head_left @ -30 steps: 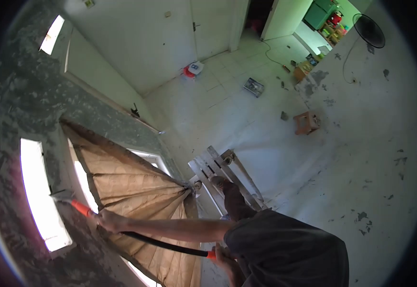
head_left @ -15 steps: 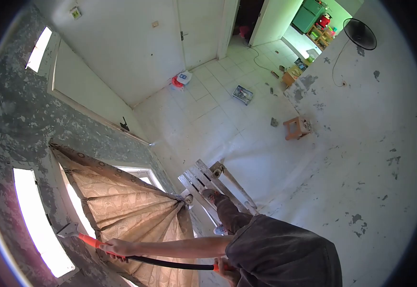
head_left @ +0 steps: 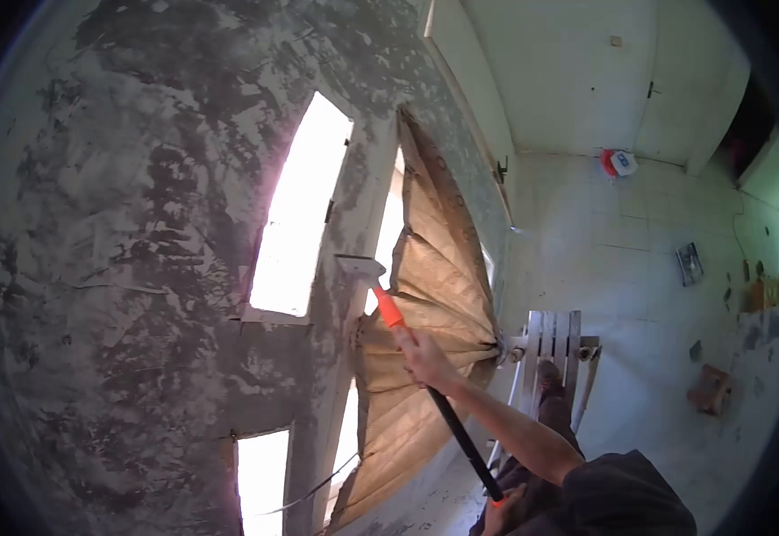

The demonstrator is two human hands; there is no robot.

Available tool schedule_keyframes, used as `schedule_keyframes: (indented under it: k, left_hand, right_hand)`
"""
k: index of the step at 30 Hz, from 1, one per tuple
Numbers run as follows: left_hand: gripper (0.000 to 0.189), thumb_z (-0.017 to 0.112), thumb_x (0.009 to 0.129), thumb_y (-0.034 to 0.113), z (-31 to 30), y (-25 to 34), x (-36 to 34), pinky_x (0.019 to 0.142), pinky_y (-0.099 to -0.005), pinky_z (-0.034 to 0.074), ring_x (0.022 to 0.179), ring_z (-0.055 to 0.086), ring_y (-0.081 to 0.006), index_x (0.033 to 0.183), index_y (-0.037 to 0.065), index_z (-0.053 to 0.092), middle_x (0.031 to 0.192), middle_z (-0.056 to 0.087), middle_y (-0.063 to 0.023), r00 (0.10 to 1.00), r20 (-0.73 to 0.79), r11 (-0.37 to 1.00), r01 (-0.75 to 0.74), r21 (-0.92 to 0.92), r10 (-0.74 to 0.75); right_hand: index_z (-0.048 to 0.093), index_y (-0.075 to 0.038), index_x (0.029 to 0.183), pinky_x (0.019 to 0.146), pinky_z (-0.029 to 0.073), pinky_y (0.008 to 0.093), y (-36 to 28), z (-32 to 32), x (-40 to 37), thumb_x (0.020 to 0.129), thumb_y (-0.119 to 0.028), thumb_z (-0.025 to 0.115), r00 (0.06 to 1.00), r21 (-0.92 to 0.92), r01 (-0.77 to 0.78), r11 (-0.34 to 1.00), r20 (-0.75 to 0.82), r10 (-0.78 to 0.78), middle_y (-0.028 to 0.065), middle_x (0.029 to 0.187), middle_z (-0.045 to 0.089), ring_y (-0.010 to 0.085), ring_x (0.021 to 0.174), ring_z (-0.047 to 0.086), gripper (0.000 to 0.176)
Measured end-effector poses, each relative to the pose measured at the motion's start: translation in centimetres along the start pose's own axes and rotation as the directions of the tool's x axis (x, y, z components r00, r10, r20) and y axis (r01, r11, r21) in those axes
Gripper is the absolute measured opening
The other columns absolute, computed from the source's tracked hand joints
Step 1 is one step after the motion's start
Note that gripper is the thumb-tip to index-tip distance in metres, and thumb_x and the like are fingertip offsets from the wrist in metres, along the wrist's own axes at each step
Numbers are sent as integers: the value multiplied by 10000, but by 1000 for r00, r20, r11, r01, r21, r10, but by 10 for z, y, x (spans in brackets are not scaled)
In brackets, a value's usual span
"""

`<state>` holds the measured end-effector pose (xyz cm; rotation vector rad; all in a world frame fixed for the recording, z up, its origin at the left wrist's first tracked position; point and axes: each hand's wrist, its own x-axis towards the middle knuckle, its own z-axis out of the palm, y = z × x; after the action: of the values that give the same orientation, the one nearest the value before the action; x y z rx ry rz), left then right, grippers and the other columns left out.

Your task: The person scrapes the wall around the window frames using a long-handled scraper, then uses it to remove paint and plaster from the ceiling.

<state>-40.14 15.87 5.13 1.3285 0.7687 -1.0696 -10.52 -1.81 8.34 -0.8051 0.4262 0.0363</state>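
A long-handled scraper (head_left: 461,433) with a black pole and orange grips slants up toward the grey wall. My right hand (head_left: 425,357) is wrapped around the pole just below the front orange grip, arm stretched out. Near the pole's lower end, my left hand (head_left: 507,507) closes on the rear orange grip, partly hidden at the bottom edge. The scraper's wide blade (head_left: 360,266) is at the wall strip between the bright window pane (head_left: 295,232) and the curtain; whether it touches cannot be told. Behind the pole hangs a gathered tan curtain (head_left: 447,259), bunched at its right side.
A slatted wooden platform (head_left: 545,335) is under a foot. Patchy grey wall (head_left: 157,223) fills the left. On the tiled floor (head_left: 621,259) are a paint tray (head_left: 689,264), a red and white bag (head_left: 620,163) and a small stool (head_left: 709,390). A door handle (head_left: 501,170) sticks out.
The view has turned left toward the wall, so window and curtain sit further right. The scraper blade has moved up along the strip beside the window. Both hands keep their hold on the pole.
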Motion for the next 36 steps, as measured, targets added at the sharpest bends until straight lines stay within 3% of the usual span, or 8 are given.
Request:
schedule_keyframes:
  k: [6, 8, 11, 20, 23, 26, 30, 36]
  left_hand:
    - [135, 641, 887, 189, 20, -7, -1, 354, -224, 213, 367, 318, -34, 788, 98, 627, 493, 395, 78, 997, -20, 993, -77, -94, 76]
    - [170, 664, 847, 209, 14, 0, -3, 389, -272, 304, 419, 426, -96, 851, 40, 639, 529, 470, 27, 996, 47, 995, -68, -73, 71]
    - [365, 670, 875, 271, 14, 26, 8, 395, -251, 310, 422, 443, -80, 589, 91, 532, 523, 495, 15, 997, 15, 976, -80, 203, 79]
    - [347, 658, 875, 227, 16, 23, 8, 395, -244, 293, 406, 418, -74, 585, 84, 536, 510, 491, 15, 991, 11, 980, -134, 150, 134]
    - [337, 634, 889, 216, 32, 17, -17, 399, -246, 285, 408, 411, -71, 600, 71, 539, 510, 479, 23, 987, -67, 982, -135, 130, 144]
    - [300, 636, 883, 197, 13, 16, 7, 408, -240, 286, 420, 419, -69, 625, 61, 565, 522, 487, 25, 995, 14, 990, -99, 101, 98]
    - [289, 632, 882, 192, 15, 8, -5, 410, -236, 291, 421, 430, -74, 637, 55, 564, 523, 485, 24, 989, 43, 988, -147, 54, 145]
    - [278, 655, 865, 219, 12, 28, -7, 396, -249, 313, 410, 443, -89, 648, 58, 586, 523, 498, 3, 992, -32, 972, -112, 204, 121]
  right_hand:
    - [428, -106, 859, 306, 261, 221, -19, -12, -1, 959, -520, 414, 997, 37, -80, 996, 5, 80, -46, 528, 332, 46, 348, 314, 426]
    - [427, -103, 861, 302, 260, 220, -8, -14, 0, 948, -542, 424, 998, -20, -56, 998, -38, 55, -43, 524, 331, 48, 346, 316, 447]
    - [430, -99, 850, 304, 261, 223, -19, -20, 26, 936, -567, 428, 994, -55, -15, 998, -106, 9, -41, 523, 334, 49, 347, 324, 475]
    - [445, -106, 814, 316, 287, 233, -25, -10, 16, 919, -611, 421, 993, -63, -93, 994, -79, 87, -42, 523, 343, 58, 360, 339, 516]
    - [425, -105, 789, 313, 278, 227, -20, -1, 1, 937, -575, 406, 995, -175, -28, 984, -95, 12, -47, 504, 348, 50, 350, 338, 493]
    - [430, -99, 788, 303, 269, 233, -24, -4, 10, 933, -579, 414, 994, -58, -98, 993, -56, 95, -51, 494, 340, 54, 339, 335, 501]
    - [440, -99, 847, 306, 292, 237, -18, -3, 2, 929, -605, 402, 996, -119, -53, 991, -76, 45, -40, 513, 340, 59, 340, 319, 514]
    - [436, -113, 835, 308, 269, 235, -24, -8, 17, 931, -608, 392, 995, -62, -37, 997, -99, 30, -49, 521, 321, 55, 345, 304, 506]
